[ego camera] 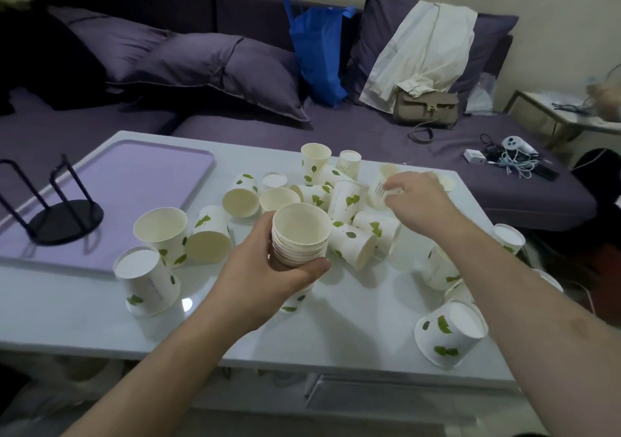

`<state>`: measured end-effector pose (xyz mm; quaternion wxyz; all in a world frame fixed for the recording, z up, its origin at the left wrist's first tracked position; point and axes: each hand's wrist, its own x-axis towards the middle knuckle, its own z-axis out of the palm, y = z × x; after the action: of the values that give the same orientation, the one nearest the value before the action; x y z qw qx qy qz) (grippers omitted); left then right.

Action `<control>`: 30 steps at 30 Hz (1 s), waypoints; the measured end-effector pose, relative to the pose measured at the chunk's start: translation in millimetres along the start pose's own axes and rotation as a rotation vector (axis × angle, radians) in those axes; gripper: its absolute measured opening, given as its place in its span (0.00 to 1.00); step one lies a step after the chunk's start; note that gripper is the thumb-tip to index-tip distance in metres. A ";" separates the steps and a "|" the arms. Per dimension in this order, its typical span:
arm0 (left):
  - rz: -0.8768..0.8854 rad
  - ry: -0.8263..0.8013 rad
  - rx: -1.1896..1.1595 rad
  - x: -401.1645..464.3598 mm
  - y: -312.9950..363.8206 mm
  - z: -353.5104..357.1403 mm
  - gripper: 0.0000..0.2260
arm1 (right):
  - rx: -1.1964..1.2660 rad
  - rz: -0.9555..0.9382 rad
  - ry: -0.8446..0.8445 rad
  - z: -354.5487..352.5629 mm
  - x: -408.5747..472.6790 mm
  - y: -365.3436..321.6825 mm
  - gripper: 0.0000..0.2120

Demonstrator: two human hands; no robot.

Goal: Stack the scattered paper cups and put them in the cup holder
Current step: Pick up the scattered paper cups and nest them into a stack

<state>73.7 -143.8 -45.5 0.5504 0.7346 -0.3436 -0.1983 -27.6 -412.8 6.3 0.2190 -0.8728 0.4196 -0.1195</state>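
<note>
Left hand (268, 268) clenches the nested stack (300, 235) mouth-up, ready to receive; right hand (416, 201) pinches a loose cup (381, 189) on the tabletop (84, 309). Cup holder (53, 208) stands empty.

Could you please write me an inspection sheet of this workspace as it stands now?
Surface: white table, with a purple tray at its left.
Job's things: stack of nested cups held above the table; loose cups scattered upright, tipped and upside down; black holder on the tray, holding no cups.
Clutter: nothing seen on the table beyond cups.
Grippers: left hand wraps the stack; right hand pinches a far cup.
Cables: tangle on the sofa, beside a white controller.
Surroundings: purple sofa with pillows, blue bag, beige handbag.
</note>
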 end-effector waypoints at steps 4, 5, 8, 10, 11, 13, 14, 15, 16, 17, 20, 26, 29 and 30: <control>0.001 0.003 0.007 0.1 0.5 1.0 0.30 | 0.013 -0.155 0.177 -30.1 -35.1 -9.8 0.19; 0.001 0.002 0.009 -0.4 1.0 1.2 0.31 | 0.026 -0.222 0.236 -35.9 -47.0 -14.1 0.18; 0.003 0.003 0.022 -2.3 1.8 1.2 0.31 | 0.203 -0.398 0.320 -43.0 -83.9 -29.5 0.18; 0.003 -0.002 0.029 -3.8 2.5 1.0 0.29 | 0.334 -0.501 0.287 -42.3 -109.2 -42.6 0.17; 0.002 -0.006 0.032 -4.6 2.9 0.7 0.29 | 0.368 -0.562 0.261 -41.0 -120.6 -49.3 0.17; -0.002 -0.010 0.027 -5.9 3.4 0.1 0.28 | 0.346 -0.674 0.229 -36.2 -138.2 -60.0 0.16; -0.005 -0.013 0.016 -6.9 3.6 -0.5 0.28 | 0.313 -0.713 0.220 -32.5 -143.1 -62.7 0.15; -0.006 -0.016 0.004 -7.8 3.5 -1.1 0.28 | 0.278 -0.739 0.208 -27.9 -146.1 -64.1 0.14; -0.003 -0.019 -0.006 -8.7 3.7 -1.4 0.28 | 0.241 -0.758 0.193 -23.2 -148.3 -64.8 0.13; 0.002 -0.021 -0.014 -9.5 3.5 -1.4 0.29 | 0.202 -0.776 0.178 -18.7 -149.8 -65.0 0.13; 0.036 -0.028 -0.026 -10.8 3.0 -0.5 0.30 | 0.064 -0.832 0.107 -6.2 -151.9 -63.6 0.10; 0.053 -0.037 -0.051 -7.6 1.7 -0.3 0.32 | 0.189 -0.691 0.086 -2.3 -165.3 -68.4 0.19; 0.050 -0.041 -0.074 -5.1 -1.2 0.7 0.33 | -0.037 -0.705 -0.113 9.1 -171.1 -76.2 0.33; 0.049 -0.043 -0.087 -4.1 -2.4 1.1 0.33 | -0.097 -0.709 -0.125 14.5 -171.0 -76.2 0.34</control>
<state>70.8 -141.2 -48.6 0.5788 0.6970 -0.3643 -0.2155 -75.9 -232.4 26.2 0.1474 -0.9790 0.0820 -0.1143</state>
